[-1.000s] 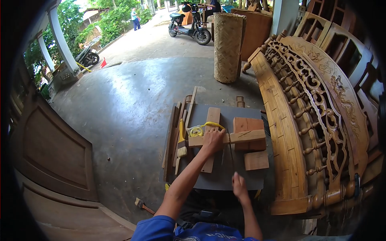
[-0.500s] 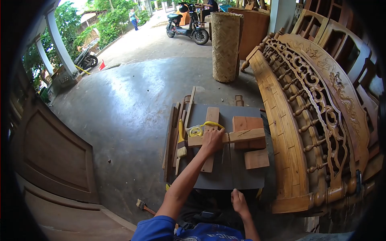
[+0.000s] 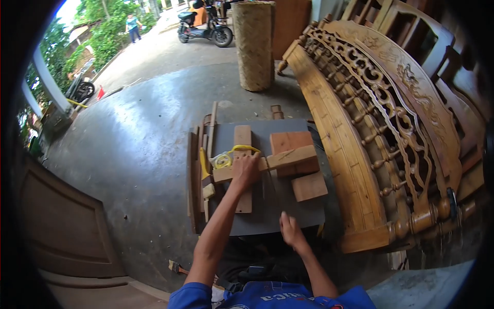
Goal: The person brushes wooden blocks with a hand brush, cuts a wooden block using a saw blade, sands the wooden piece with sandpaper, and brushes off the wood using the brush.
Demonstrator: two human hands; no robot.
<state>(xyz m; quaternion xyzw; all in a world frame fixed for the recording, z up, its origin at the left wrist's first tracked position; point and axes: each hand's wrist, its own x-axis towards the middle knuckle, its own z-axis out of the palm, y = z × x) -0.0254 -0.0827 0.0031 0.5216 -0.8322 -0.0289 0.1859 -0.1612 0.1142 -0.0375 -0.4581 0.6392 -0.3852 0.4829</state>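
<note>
A wooden batten [image 3: 292, 157] lies crosswise over a longer flat board [image 3: 243, 136] and reddish wood blocks [image 3: 289, 140]. My left hand [image 3: 247, 169] grips the left part of the batten, fingers bent over it. My right hand [image 3: 292, 230] is closed in a fist over the table's near edge. From it a thin saw blade [image 3: 275, 191], seen nearly edge-on, runs up to a narrow gap in the batten; the handle is hidden in the fist. Beside my left hand are a yellow tape measure [image 3: 222, 160] and a yellow-handled paintbrush [image 3: 207, 180].
Long wood strips [image 3: 194, 177] line the left side of the grey tabletop [image 3: 265, 219]; a loose block [image 3: 310, 186] lies at right. A carved wooden bed frame [image 3: 355, 170] stands on the right, and a woven roll [image 3: 254, 49] beyond. Another brush [image 3: 176, 267] is low at left.
My right hand has moved forward over the table edge, toward the batten. My left hand stays on the batten. The whole view has shifted, so things appear further left and higher.
</note>
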